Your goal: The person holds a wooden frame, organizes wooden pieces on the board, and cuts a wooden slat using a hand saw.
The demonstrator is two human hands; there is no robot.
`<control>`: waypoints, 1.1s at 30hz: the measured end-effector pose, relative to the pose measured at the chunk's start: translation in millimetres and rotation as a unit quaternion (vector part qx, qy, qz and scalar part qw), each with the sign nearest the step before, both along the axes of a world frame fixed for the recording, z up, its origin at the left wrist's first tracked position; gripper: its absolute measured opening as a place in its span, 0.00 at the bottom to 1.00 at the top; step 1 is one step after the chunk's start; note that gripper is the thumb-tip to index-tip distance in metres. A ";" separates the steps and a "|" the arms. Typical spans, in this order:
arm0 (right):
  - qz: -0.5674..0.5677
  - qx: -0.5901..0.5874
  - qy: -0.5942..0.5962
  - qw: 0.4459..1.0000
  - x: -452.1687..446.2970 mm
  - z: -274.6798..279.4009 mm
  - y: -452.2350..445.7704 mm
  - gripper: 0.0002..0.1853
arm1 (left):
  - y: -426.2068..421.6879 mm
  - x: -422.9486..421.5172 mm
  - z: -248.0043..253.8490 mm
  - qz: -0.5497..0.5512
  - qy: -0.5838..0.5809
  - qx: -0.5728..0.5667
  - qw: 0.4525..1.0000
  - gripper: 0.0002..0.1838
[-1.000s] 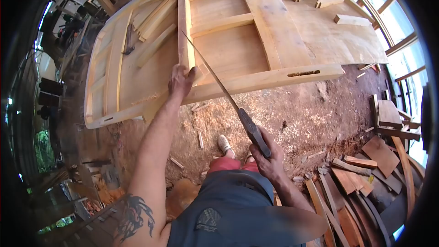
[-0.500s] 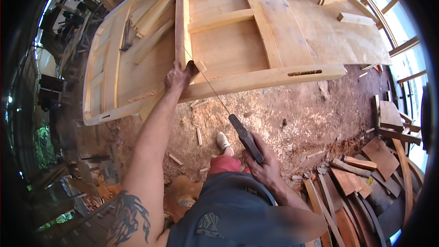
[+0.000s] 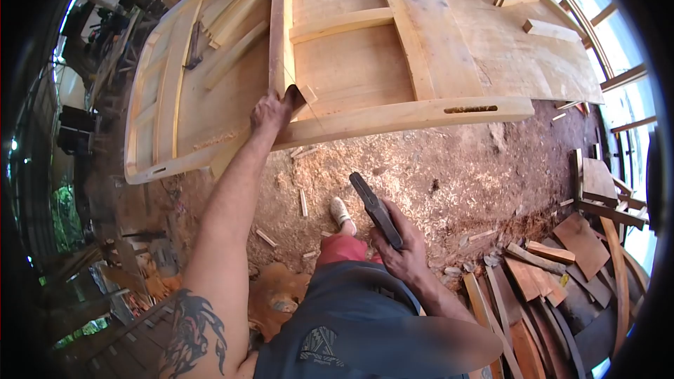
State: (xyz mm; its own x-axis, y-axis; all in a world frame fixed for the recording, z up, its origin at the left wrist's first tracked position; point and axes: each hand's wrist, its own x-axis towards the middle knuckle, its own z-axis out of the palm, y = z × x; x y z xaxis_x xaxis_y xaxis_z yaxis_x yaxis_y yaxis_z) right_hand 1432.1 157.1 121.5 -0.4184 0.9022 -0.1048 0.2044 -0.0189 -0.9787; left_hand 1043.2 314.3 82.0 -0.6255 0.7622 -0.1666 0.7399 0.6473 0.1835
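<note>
A: Which step is in hand?
B: Sawing work, I'd judge: the right hand (image 3: 401,244) has the saw (image 3: 380,214) at the near side of the wooden frame (image 3: 344,24), blade angled toward the middle bar (image 3: 281,24).
A: Are the fingers closed?
B: The right ones are wrapped around the handle. The left hand (image 3: 269,114) lies at the bar's near end, fingers bent; I can't tell how firmly they press, or whether they pin the small wood piece (image 3: 308,94) just to the right.
A: What would a stroke call for?
B: A steady bar, a lined-up blade and left fingers clear of the teeth.
A: And how does the saw look?
B: Dark, blocky handle; the blade is so thin edge-on that it almost vanishes, and I can't tell whether it touches wood. The frame is pale, with a long slot (image 3: 470,109) toward the right of its near rail (image 3: 393,113).
</note>
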 end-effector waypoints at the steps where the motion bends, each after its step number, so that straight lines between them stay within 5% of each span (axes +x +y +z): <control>1: -0.004 0.025 0.001 1.000 -0.1 -1.4 -0.3 0.31 | 0.3 -1.2 -1.1 0.000 0.002 0.003 1.000 0.44; 10: -0.010 0.115 -0.026 0.993 26.5 3.4 -19.7 0.31 | 0.4 -0.9 -2.6 -0.002 0.013 -0.009 1.000 0.42; 16: 0.009 0.015 -0.096 0.995 14.3 14.3 -6.4 0.31 | 0.4 0.5 -2.6 0.002 0.010 0.000 1.000 0.43; 33: 0.000 0.027 -0.053 0.998 14.2 8.9 -12.6 0.31 | 1.4 -2.1 -6.0 -0.014 0.009 -0.017 1.000 0.42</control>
